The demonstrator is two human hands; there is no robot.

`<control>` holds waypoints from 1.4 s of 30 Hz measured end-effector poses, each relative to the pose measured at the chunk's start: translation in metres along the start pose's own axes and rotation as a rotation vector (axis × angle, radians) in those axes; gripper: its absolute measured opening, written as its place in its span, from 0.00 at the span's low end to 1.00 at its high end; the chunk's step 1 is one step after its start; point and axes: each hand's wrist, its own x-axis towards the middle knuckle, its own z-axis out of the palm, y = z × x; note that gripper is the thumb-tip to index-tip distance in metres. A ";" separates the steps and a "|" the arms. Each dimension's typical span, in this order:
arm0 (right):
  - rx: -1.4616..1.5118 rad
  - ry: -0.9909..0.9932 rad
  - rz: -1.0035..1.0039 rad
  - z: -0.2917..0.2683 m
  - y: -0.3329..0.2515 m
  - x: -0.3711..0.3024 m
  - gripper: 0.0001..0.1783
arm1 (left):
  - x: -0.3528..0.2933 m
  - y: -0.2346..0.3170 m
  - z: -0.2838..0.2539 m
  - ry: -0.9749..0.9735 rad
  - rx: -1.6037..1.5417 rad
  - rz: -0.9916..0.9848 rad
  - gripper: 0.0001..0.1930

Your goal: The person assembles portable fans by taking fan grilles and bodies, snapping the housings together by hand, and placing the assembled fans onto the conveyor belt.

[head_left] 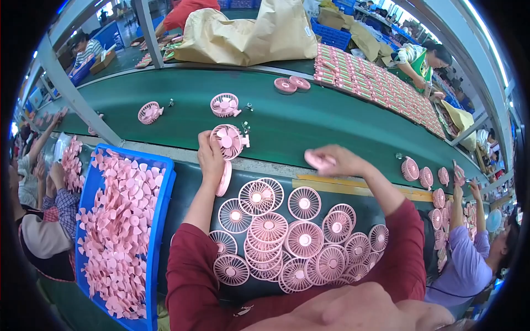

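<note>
My left hand [208, 157] is closed on the left rim of a pink fan housing [227, 142], with pink blades inside and a small wired part beside it at the belt's near edge. A pink round part [224, 180], seen nearly edge-on, is against my left wrist; whether I hold it too is unclear. Over the belt, my right hand [341, 160] is closed around a smooth pink piece [319, 160], blurred, its kind unclear. In front of me lie several round pink fan grilles [304, 239], loosely piled and overlapping.
A blue crate [168, 185] of loose pink fan blades [118, 231] stands at left. The green belt [182, 94] carries more fan housings [224, 105] and two stacked round parts [285, 85]. Beyond are a brown paper bag [243, 38] and rows of pink-green parts [375, 77]. Co-workers sit both sides.
</note>
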 end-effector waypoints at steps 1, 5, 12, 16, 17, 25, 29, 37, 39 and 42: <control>0.045 -0.069 0.004 0.006 -0.017 -0.017 0.39 | 0.000 -0.001 -0.001 0.001 0.000 -0.002 0.11; 0.017 -0.345 -0.106 -0.002 -0.060 -0.030 0.31 | 0.001 0.003 0.000 -0.022 -0.006 -0.027 0.12; -0.113 0.279 -0.019 -0.035 0.015 0.125 0.27 | -0.003 0.001 -0.007 -0.018 0.020 -0.028 0.13; -0.627 0.484 0.233 -0.046 0.088 0.225 0.36 | -0.004 0.005 -0.004 -0.050 0.032 -0.064 0.13; -0.653 0.528 0.275 -0.047 0.094 0.238 0.35 | -0.003 0.006 -0.006 -0.056 0.024 -0.032 0.14; -0.792 0.690 0.378 -0.024 0.124 0.230 0.23 | -0.002 0.001 -0.002 -0.194 -0.022 -0.068 0.15; -0.314 0.796 0.170 -0.006 0.090 0.216 0.10 | -0.005 -0.020 -0.027 -0.200 0.084 -0.125 0.14; -0.648 0.544 0.029 0.013 0.055 0.010 0.15 | 0.047 0.048 0.021 -0.779 0.297 0.176 0.11; -0.635 0.451 0.076 0.021 0.036 -0.039 0.15 | 0.058 0.058 0.045 -0.844 0.303 0.134 0.13; -0.573 0.372 0.049 0.039 0.000 -0.080 0.16 | 0.081 0.009 0.054 -0.892 0.426 0.365 0.16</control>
